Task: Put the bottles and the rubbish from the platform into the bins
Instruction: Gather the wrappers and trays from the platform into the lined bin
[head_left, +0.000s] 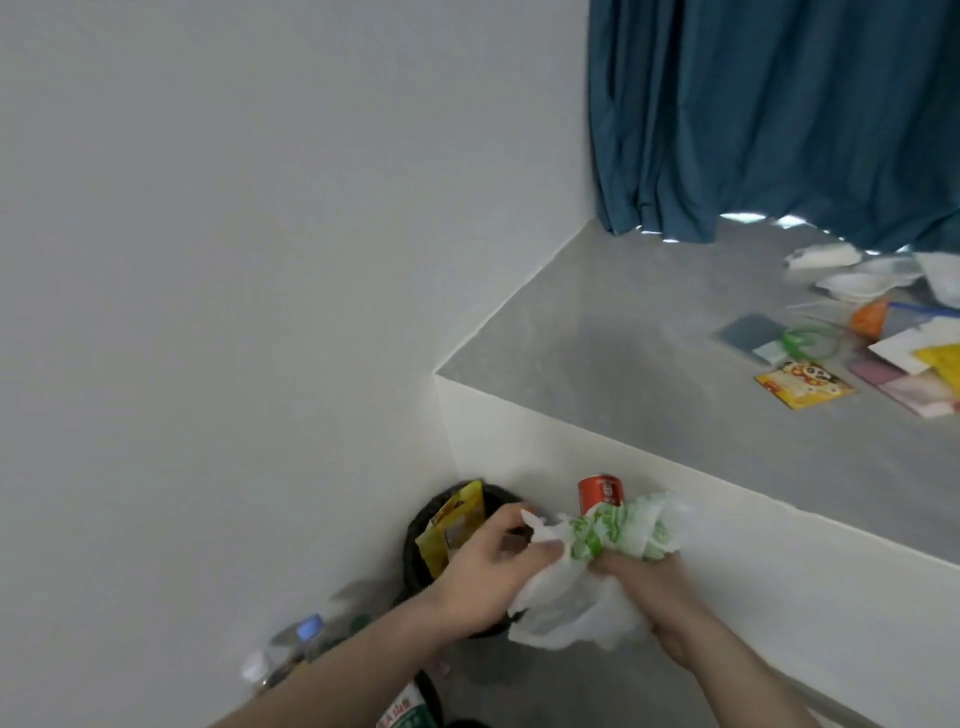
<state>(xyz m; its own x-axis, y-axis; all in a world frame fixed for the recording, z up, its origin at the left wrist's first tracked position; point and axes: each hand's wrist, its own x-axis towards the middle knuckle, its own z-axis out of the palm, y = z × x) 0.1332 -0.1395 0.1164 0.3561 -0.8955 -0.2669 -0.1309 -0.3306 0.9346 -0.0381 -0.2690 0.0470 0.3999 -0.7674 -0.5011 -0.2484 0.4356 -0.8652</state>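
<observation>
Yellow packet (451, 525) and red can (601, 493) crowd bin (415, 535).

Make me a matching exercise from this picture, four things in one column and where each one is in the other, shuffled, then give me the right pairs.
Things:
1. white and green plastic bag
2. yellow snack packet
3. panda wrapper
4. blue curtain

Places:
A. lying flat on the grey platform
B. hanging at the back of the platform
C. gripped by the left hand and right hand
D. sticking up out of the black bin

Pairs: 1-C, 2-D, 3-A, 4-B
</observation>
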